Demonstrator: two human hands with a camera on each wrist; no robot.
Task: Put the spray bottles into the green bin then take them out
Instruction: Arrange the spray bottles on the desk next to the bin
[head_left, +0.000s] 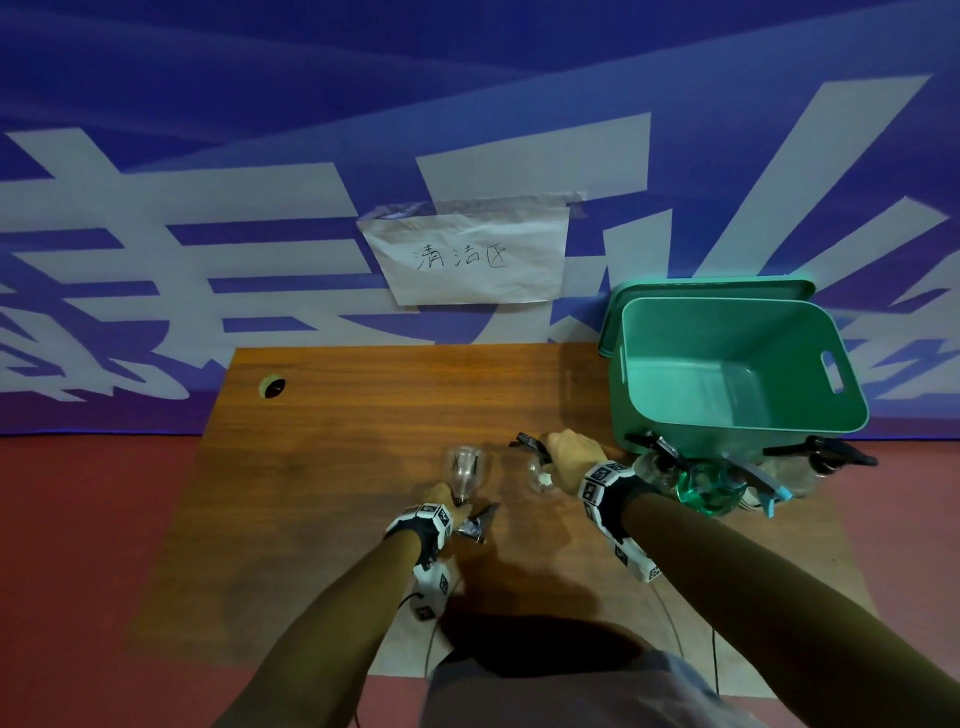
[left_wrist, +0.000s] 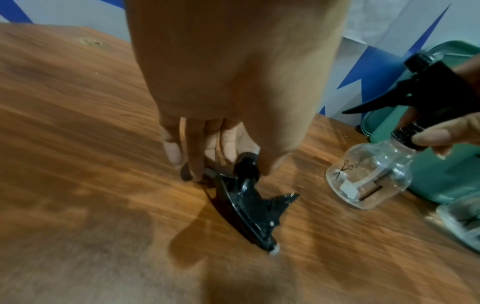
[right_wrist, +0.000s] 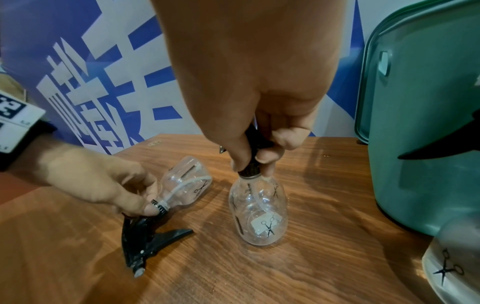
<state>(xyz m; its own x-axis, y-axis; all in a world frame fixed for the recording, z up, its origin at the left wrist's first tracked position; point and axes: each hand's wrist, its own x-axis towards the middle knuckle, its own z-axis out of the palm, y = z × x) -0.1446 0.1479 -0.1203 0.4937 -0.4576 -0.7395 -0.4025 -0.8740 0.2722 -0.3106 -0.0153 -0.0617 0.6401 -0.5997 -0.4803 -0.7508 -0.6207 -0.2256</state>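
Left of the green bin (head_left: 737, 415), each hand (right_wrist: 103, 181) pinched a clear spray bottle (right_wrist: 187, 183) at its neck; lifting upright would clear the rim best

On the worktop (head_left: 337, 415): bin (head_left: 737, 364) at the far right corner, lid (head_left: 711, 287) leaning behind it. Three bottles (head_left: 709, 486) clustered just before the bin. Left of these, an upright bottle (right_wrist: 258, 214); further left, a bottle lying on its side (right_wrist: 185, 185), nozzle nearest. Paper sign (head_left: 467, 257) on the wall behind.
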